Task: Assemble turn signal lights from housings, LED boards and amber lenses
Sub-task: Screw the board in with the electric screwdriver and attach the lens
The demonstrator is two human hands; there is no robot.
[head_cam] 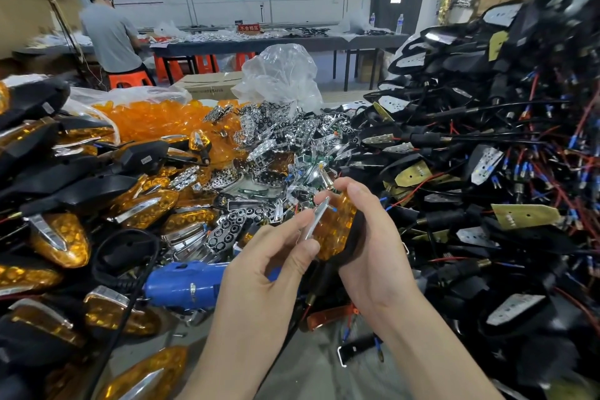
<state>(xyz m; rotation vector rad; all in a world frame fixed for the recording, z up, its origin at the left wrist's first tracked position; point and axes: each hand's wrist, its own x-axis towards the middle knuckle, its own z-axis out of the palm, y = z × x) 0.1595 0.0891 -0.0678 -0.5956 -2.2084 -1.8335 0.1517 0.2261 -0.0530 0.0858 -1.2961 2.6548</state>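
My right hand (367, 237) grips a black housing with an amber lens (334, 230) set in it, held upright over the table's middle. My left hand (269, 256) pinches a thin chrome trim strip (316, 217) against the lens's left edge. Behind my hands lies a heap of chrome reflectors and LED boards (266, 146). A mound of loose amber lenses (156, 118) sits at the back left. Black housings with red and blue wires (487, 156) are piled high on the right. Assembled amber lights (61, 237) are stacked on the left.
A blue electric screwdriver (181, 286) with a black coiled cable lies below my left hand. A crumpled clear plastic bag (282, 75) stands behind the reflectors. A person in a grey shirt (110, 39) works at a far table on orange stools.
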